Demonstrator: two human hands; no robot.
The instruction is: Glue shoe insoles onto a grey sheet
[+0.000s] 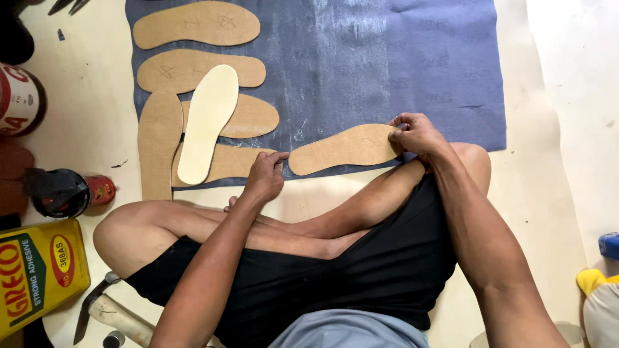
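One large blue-grey sheet [361, 58] lies spread on the floor ahead of my hands, running from beyond my left hand to past my right. I sit cross-legged in front of it, knees just under my wrists.

On the sheet I count six brown insole-shaped board cutouts. One of them, the brown insole [345, 149], lies flat between my two hands at the near edge of the sheet. My right hand [418, 135] pinches its far end, fingers curled over the tip. My left hand [265, 175] rests at its other end, fingertips bent down and pressing near the heel; I cannot tell whether it actually grips the board or only touches it.

The other five brown cutouts [196, 24] sit in a cluster beyond and to the left of my left hand, some overlapping. One cream insole [207, 122] lies slanted on top of that cluster, just ahead of my left hand.

Well to the left of my left arm stands one yellow adhesive tin [39, 274]. Further from me than the tin there is one red-and-white can [19, 100] and one dark round container with a red cap [68, 191]. Near my left knee lies one knife-like tool [97, 309] with a pale handle.
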